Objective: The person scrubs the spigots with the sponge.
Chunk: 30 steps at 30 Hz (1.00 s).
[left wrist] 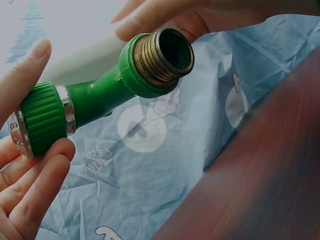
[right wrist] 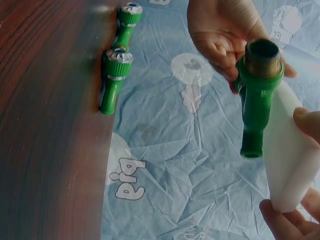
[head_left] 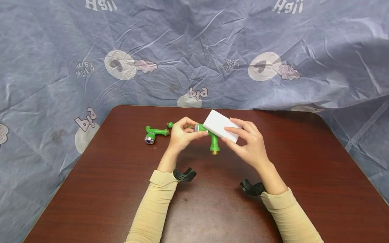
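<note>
My left hand [head_left: 180, 136] pinches a green plastic tap [head_left: 214, 143] by its ribbed knob, above the table. In the left wrist view the threaded brass inlet [left wrist: 165, 57] of this tap faces the camera. A white block that looks like a sponge [head_left: 219, 125] is gripped between the thumb and fingers of my right hand [head_left: 251, 141]. The block lies along the side of the tap's body, seemingly against it; the exact contact is hidden. In the right wrist view the sponge [right wrist: 290, 155] stands right behind the tap [right wrist: 257, 105].
On the brown table [head_left: 209, 209], left of my hands, lies a second green tap [head_left: 157, 132]. Another green tap [head_left: 170, 125] is partly hidden behind my left hand. A grey-blue printed cloth [head_left: 188, 44] hangs behind the table and down its sides.
</note>
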Available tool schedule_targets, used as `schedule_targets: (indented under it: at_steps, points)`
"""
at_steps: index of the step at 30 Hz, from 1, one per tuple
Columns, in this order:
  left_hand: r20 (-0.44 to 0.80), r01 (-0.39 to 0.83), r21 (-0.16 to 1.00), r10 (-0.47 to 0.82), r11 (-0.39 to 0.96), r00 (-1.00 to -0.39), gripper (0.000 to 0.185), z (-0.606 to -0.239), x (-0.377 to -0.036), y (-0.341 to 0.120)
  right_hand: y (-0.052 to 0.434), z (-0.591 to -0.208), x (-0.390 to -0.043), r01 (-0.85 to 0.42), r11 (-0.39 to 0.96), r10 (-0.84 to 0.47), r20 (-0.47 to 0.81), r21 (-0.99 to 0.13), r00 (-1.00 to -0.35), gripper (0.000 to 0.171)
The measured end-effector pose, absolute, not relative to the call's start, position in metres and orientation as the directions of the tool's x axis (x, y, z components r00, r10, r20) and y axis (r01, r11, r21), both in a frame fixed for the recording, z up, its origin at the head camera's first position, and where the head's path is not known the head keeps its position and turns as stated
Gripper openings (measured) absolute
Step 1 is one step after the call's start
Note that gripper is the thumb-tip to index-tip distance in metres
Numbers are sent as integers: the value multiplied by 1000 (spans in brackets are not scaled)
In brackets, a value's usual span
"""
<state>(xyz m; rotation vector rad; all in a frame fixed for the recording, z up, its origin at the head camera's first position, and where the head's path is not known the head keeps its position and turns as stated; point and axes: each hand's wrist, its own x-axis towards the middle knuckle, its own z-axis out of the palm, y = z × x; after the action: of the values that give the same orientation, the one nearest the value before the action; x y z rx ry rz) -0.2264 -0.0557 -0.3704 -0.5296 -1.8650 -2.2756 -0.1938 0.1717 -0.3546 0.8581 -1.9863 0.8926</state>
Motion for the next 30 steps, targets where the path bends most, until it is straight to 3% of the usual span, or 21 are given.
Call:
schedule_targets:
  at_steps: [20, 30]
  points:
    - [434, 412, 863, 14, -292, -901, 36, -373, -229, -57, 188, -350, -196, -839, 486, -425, 773, -244, -471, 29]
    - [441, 427, 848, -31, -313, -897, 37, -373, -230, -57, 198, -347, -192, -813, 506, -486, 683, -289, -545, 29]
